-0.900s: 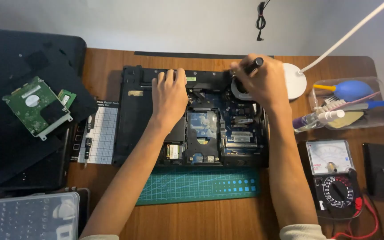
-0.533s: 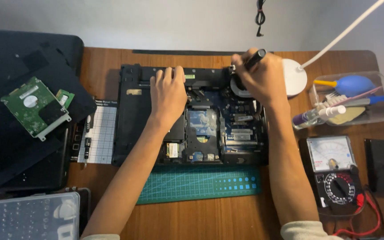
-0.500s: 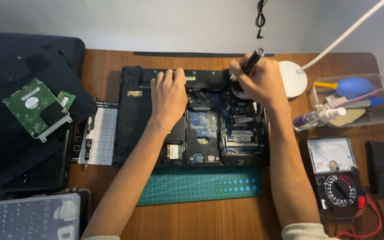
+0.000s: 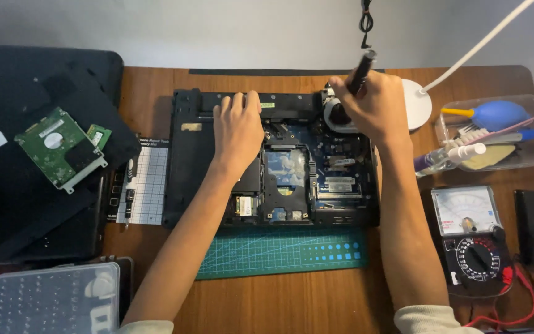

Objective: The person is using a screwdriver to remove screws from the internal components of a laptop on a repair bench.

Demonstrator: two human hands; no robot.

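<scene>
Lighting: dim, even, warm on the wooden desk point(image 4: 279, 303). Soft shadows beneath forearms. Left of the opened laptop point(image 4: 316, 179), black surfaces lose detail. Focus sharp; slight softness toward corners.

Wooden desk point(image 4: 292, 303) against a plain grey wall point(image 4: 217, 31)

On the desk point(image 4: 279, 303) we see a green cutting mat point(image 4: 282, 253). At far left a bare hard drive point(image 4: 60, 148) lies on a black cover point(image 4: 26, 204), with a gridded white mat point(image 4: 149, 185) beside it. A clear bit case point(image 4: 50, 300) sits at the lower left. To the right stand a multimeter point(image 4: 471, 238), a clear tub point(image 4: 495, 133) holding a blue blower point(image 4: 499, 114) and what may be brushes, and a white lamp base point(image 4: 416, 105).
</scene>
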